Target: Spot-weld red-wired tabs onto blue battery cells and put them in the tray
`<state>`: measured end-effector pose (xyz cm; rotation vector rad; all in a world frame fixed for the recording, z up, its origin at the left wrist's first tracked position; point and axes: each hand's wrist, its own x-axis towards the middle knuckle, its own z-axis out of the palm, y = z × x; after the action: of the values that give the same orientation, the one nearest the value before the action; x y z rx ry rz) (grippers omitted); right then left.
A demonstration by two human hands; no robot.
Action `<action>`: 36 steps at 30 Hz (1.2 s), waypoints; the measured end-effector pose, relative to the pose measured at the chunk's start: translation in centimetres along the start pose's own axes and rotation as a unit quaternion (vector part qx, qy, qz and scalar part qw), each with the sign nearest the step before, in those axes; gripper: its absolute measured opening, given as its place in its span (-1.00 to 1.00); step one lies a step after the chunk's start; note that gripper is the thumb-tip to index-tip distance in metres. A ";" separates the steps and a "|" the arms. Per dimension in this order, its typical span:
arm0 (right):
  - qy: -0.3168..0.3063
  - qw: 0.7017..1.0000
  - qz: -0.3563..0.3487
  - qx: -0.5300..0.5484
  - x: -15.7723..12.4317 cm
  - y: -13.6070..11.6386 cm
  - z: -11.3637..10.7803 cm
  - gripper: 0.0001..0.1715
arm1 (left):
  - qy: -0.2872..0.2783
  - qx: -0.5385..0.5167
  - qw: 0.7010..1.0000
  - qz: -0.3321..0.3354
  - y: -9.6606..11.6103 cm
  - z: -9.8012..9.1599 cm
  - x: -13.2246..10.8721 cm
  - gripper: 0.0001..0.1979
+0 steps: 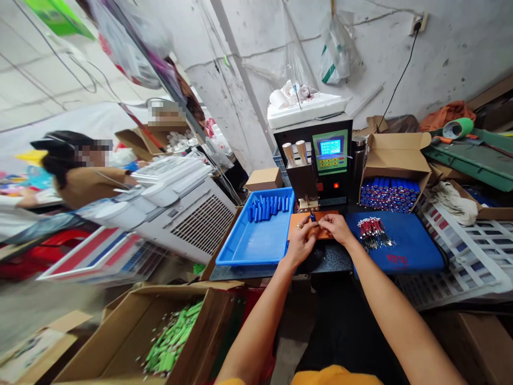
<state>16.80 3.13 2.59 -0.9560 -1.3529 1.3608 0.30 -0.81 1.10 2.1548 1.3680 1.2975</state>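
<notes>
— Blue is most of it. Just left of the left hand (302, 241) sits a blue plastic tray (244, 251) with a single row of blue cells (269, 207) lying side by side along its far end, each with its long axis running away from the person; the near part of the tray is bare.

— And past the right hand (334, 227)?

— An open cardboard box (395, 171), beyond it and to the right, packed with blue cells stacked with their round ends facing the person. Just right of that hand, a bundle of red-and-silver wire leads (372, 232) lies on a blue pad (404, 251).

— What do the hands hold?

— Both are pinched together on one small blue cell (312, 217) over an orange plate (298, 222), right under the head of the welding machine (320, 160). The fingers hide most of it; its visible end points away, toward the machine. I cannot make out its long axis for certain.

— Anything nearer?

— Well below the left hand, a big cardboard carton (132, 331) holds loose green cells (172, 339), tumbled every way.
</notes>
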 end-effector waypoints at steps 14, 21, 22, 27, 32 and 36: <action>0.042 0.998 0.020 0.038 0.3 -0.3 -0.2 -0.57 | -0.047 -0.045 0.997 -0.037 -0.6 0.2 0.8 -0.64; 0.052 0.998 0.030 0.025 0.3 -0.4 -0.1 -0.54 | -0.032 -0.112 0.990 -0.079 -0.6 0.2 0.7 -0.66; 0.053 0.998 0.031 0.024 0.4 -0.4 -0.1 -0.54 | -0.024 -0.120 0.988 -0.089 -0.5 0.2 0.8 -0.66; 0.054 0.998 0.034 0.014 0.5 -0.3 0.1 -0.56 | 0.016 -0.106 0.987 -0.119 -0.3 -0.4 1.6 -0.81; 0.053 0.998 0.043 0.018 0.5 -0.3 0.2 -0.57 | -0.014 -0.163 0.975 -0.151 -0.6 -0.1 2.4 -0.82; 0.092 0.995 0.027 -0.002 0.6 -0.1 0.5 -0.59 | -0.010 -0.168 0.974 -0.151 -0.9 0.5 2.5 -0.80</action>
<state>16.15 3.58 2.76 -1.1000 -1.1990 1.2781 0.55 1.86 1.63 1.6604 1.2976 1.2761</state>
